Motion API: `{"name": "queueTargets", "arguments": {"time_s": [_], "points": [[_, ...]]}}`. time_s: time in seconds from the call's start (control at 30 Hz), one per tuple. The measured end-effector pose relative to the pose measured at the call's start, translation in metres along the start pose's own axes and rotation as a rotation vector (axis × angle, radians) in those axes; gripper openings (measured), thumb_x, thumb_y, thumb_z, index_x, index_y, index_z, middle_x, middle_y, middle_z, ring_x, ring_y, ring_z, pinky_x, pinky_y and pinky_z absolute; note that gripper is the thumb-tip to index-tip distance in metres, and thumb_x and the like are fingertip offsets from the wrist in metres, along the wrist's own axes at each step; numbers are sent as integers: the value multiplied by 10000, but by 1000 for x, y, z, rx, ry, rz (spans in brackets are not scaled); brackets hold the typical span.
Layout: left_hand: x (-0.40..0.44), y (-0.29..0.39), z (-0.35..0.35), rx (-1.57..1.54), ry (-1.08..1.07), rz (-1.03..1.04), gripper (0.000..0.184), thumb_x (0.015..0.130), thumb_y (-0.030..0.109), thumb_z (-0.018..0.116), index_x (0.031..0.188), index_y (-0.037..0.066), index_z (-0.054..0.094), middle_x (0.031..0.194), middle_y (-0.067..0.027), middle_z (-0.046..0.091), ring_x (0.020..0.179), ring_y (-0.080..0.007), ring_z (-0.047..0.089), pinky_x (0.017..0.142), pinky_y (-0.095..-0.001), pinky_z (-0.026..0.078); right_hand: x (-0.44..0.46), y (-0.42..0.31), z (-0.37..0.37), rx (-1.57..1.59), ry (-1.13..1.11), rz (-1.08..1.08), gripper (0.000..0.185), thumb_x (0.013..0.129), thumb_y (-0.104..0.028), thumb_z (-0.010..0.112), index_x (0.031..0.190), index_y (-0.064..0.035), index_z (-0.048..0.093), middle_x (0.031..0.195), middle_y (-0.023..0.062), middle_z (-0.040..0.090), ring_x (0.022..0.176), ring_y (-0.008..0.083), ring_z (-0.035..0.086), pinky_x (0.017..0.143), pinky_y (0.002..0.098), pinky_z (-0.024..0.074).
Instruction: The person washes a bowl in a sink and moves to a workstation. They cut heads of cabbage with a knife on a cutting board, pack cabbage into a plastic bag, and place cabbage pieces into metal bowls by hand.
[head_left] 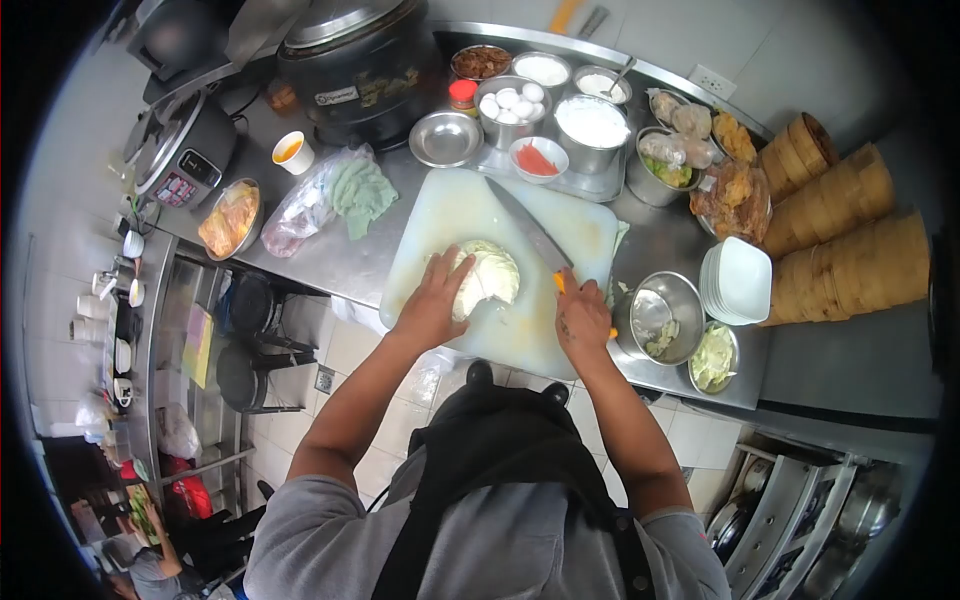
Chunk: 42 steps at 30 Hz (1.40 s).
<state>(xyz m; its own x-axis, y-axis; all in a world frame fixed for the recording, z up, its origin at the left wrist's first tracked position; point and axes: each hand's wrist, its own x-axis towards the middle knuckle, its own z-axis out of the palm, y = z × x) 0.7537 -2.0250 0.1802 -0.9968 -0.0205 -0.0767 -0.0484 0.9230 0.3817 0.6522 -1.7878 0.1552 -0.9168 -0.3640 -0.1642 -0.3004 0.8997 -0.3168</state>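
On the white cutting board (420, 210) lies a pale cut cabbage (492, 275), with a piece gone from its lower edge. My left hand (437, 297) rests on the cabbage's left side, fingers spread over it. My right hand (583, 318) is wrapped round the orange handle of a large knife (530, 226). The blade points up and to the left across the board, to the right of the cabbage and apart from it. Small pale scraps lie just below the cabbage.
Right of the board are a steel pot (668, 305), a bowl of cut cabbage (713, 357), stacked white dishes (737, 281) and bamboo steamers (850, 270). Behind stand a bowl of eggs (513, 103) and a black cooker (355, 80). Another person (155, 565) is at the lower left.
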Motion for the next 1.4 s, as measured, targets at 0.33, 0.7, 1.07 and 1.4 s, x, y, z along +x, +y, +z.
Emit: {"name": "queueTargets", "arguments": {"time_s": [0.33, 0.7, 1.07, 1.4], "points": [[-9, -19, 14, -108, 91, 73, 954, 684, 203, 797, 1455, 19, 264, 1519, -223, 275, 1411, -439, 263, 1097, -451, 386, 19, -57, 0, 46, 37, -851, 606, 877, -278, 659, 1426, -146, 440, 1398, 177, 450, 1279, 350, 437, 1058, 429, 396], [-22, -38, 18, -194, 209, 96, 940, 657, 158, 815, 1452, 77, 320, 1526, -167, 301, 1362, -388, 363, 1113, -415, 372, 45, -74, -20, -166, -192, -1016, 511, 933, -271, 566, 1398, -94, 451, 1334, 218, 499, 1252, 359, 478, 1059, 413, 399], [-23, -50, 1, -211, 68, 198, 913, 688, 321, 823, 1449, 92, 372, 1526, -142, 336, 1358, -333, 395, 1111, -411, 361, 47, -73, -17, -274, -145, -1109, 523, 909, -257, 599, 1376, -74, 453, 1301, 192, 503, 1248, 339, 481, 1014, 422, 436], [-16, -50, 45, -403, 420, 60, 938, 629, 228, 831, 1435, 67, 376, 1438, -202, 429, 1328, -391, 403, 1113, -444, 339, 58, -79, -6, -212, -13, -1233, 507, 889, -283, 632, 1328, -69, 497, 1274, 216, 530, 1166, 346, 553, 960, 415, 486]]}}
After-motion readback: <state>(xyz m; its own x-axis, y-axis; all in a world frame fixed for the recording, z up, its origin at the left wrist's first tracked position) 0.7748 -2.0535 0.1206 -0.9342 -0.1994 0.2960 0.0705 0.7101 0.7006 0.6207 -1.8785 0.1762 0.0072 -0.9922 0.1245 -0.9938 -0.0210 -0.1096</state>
